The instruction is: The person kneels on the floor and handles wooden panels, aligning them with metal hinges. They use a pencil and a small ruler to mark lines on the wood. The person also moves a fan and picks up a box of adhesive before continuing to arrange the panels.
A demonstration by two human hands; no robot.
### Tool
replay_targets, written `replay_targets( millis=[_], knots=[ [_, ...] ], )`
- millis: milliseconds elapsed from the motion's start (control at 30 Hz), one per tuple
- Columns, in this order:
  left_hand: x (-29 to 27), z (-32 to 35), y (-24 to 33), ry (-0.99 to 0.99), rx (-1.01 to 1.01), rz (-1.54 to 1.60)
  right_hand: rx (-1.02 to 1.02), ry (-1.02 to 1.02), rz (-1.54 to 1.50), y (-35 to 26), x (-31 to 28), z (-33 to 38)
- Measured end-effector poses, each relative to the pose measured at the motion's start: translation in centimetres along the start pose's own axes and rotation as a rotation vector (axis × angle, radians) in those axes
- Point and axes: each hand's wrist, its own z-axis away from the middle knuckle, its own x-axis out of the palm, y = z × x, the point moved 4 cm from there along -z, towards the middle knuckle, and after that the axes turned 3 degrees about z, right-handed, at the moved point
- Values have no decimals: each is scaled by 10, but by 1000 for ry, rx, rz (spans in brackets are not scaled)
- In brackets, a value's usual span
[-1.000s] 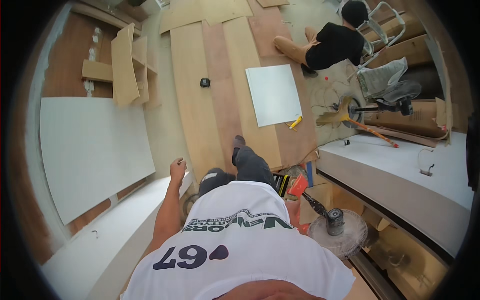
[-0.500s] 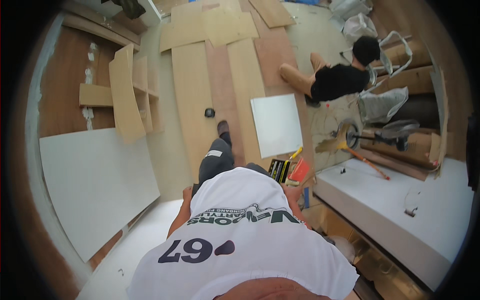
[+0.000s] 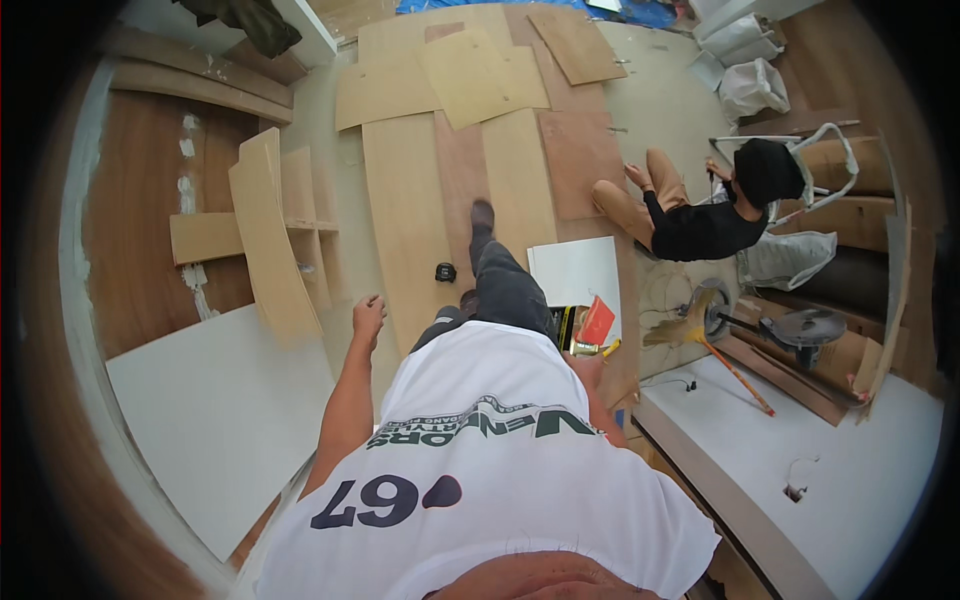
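Observation:
My left hand (image 3: 369, 318) is held out beside my left hip, its fingers curled in, with nothing visible in them. At my right hip my right hand (image 3: 587, 368) is closed around a black and yellow box (image 3: 564, 324), partly hidden by my shirt and leg. A red flat piece (image 3: 596, 320) and a tool with a yellow end (image 3: 611, 348) stick out at the same hand; their exact kinds are hard to make out. Beyond the box a white panel (image 3: 576, 270) lies on the floor. Left of my legs is a small black tape-measure-like object (image 3: 445, 271).
Wooden sheets (image 3: 408, 190) cover the floor ahead. A co-worker in black (image 3: 712, 228) sits at the right near a standing fan (image 3: 800, 327). An orange stick (image 3: 740, 377) leans by a white surface (image 3: 800, 430). At left are a white board (image 3: 215, 420) and a wooden shelf unit (image 3: 270, 220).
I have stepped forward, my other leg now leading. My left hand has swung forward and outward. The box has travelled along with my right hand. The co-worker's hands are now raised in view.

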Motion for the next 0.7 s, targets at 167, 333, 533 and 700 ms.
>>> replay_targets(
  millis=[167, 333, 533, 700],
  knots=[
    [53, -69, 48, -119, 12, -187, -80, 16, 4, -103, 10, -57],
    [82, -121, 100, -257, 96, -642, -18, 33, -44, -221, 16, -103],
    [88, -202, 225, -81, -8, -481, -97, 91, -117, -347, 25, -156],
    [131, -271, 255, -209, 138, -694, -316, 90, -78, -451, 75, -205]
  ],
)
